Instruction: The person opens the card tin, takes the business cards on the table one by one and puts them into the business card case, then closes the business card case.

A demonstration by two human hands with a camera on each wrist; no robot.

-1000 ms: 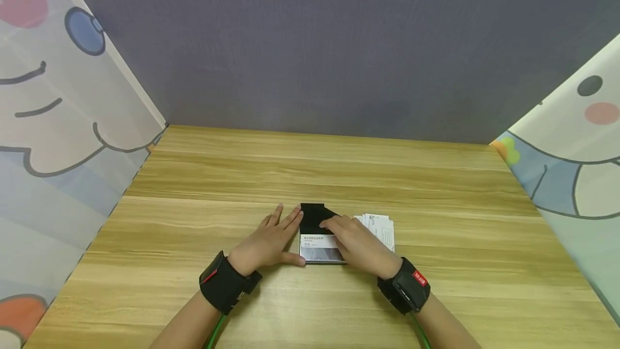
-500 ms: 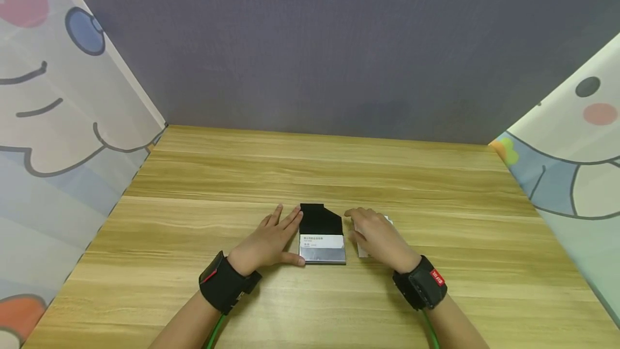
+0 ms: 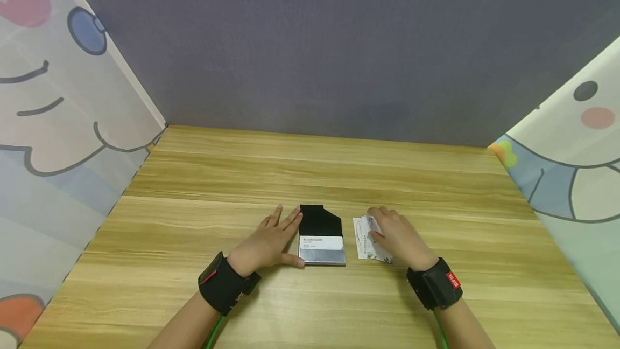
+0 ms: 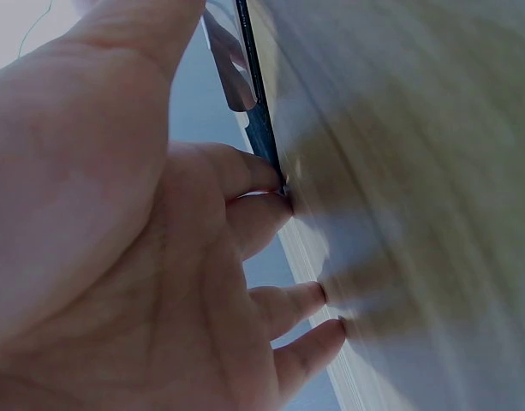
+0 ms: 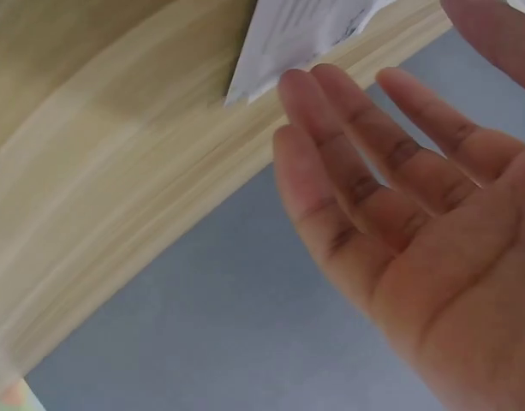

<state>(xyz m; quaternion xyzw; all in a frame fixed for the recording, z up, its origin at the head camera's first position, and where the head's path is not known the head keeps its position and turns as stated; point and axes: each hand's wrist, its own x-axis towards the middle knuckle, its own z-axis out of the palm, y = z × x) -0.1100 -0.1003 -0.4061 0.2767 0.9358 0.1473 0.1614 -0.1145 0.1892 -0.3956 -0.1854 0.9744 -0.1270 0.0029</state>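
Observation:
An open business card case (image 3: 319,222) lies on the table with its black flap spread away from me. A white printed card (image 3: 329,242) lies in its silvery front part. My left hand (image 3: 261,249) rests along the case's left edge, fingers spread and thumb at the near corner; in the left wrist view the fingertips (image 4: 283,205) meet the tabletop beside the case. Right of the case lies a small fanned pile of white business cards (image 3: 366,244). My right hand (image 3: 401,237) is over the pile's right side, fingers loosely extended and grasping nothing in the right wrist view.
The wood-grain table (image 3: 252,176) runs back to a dark grey panel (image 3: 310,53). Cartoon-printed panels stand at the left (image 3: 58,101) and right (image 3: 576,139). Both wrists wear black straps with green cords.
My right hand has moved right, from over the case's flap to the loose cards, uncovering the case and part of the pile. My left hand has stayed at the case's edge.

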